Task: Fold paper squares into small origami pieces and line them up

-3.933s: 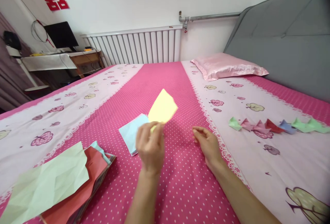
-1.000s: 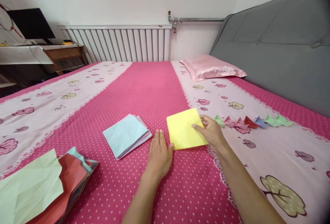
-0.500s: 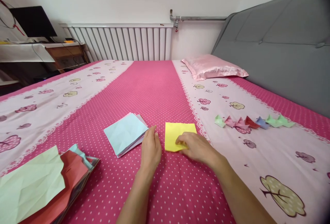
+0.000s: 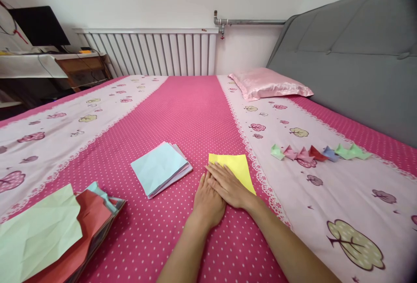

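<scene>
A yellow sheet of paper lies on the bedspread in front of me, its lower left part hidden under my hands. My left hand rests at the sheet's left side, palm down with fingers stretched forward. Across it lies my right hand, flat and with straight fingers, overlapping the left fingers and covering part of the yellow paper. Neither hand grips anything. Left of my hands is a stack of paper sheets, light blue on top.
Several small folded paper pieces stand in a row at the right. Crumpled green paper and red paper lie at lower left. Farther off are a pink pillow, a grey headboard and a radiator.
My right hand has let go of the yellow paper's lower edge and moved left onto my left hand. The left hand has shifted right, away from the stack, onto the yellow paper's side.
</scene>
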A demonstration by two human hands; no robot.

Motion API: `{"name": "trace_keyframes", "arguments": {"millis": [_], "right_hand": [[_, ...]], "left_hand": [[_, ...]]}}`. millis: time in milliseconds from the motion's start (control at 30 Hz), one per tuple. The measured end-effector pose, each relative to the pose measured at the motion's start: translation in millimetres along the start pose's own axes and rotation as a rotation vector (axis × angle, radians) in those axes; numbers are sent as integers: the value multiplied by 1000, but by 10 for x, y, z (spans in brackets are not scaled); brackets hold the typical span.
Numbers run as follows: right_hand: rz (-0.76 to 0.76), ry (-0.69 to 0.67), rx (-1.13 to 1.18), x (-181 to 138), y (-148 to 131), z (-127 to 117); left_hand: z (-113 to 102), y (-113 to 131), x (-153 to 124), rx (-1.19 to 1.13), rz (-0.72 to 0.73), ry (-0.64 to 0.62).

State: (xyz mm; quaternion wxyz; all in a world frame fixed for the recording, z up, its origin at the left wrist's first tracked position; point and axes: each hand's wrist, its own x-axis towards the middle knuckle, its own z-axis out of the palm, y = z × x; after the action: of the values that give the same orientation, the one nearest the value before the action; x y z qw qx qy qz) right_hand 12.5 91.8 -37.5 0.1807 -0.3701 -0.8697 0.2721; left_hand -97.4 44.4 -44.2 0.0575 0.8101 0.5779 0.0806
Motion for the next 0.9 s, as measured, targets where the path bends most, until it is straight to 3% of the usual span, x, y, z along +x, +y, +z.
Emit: {"name": "trace_keyframes", "arguments": {"millis": [267,633,767,900], "right_hand": [[133,33,-240,15,168,32],[291,124,-370,13,438,-8],[395,173,-339,4,560,-76],[508,306,-110,-34,634,-303]], "left_hand": [[1,23,-3,-44,-92,-25],[-53,37,-7,-67,-118,-61],[-71,12,-25,-76,-146,-71],[-117,-46,-30,-138,-195,-56]]}}
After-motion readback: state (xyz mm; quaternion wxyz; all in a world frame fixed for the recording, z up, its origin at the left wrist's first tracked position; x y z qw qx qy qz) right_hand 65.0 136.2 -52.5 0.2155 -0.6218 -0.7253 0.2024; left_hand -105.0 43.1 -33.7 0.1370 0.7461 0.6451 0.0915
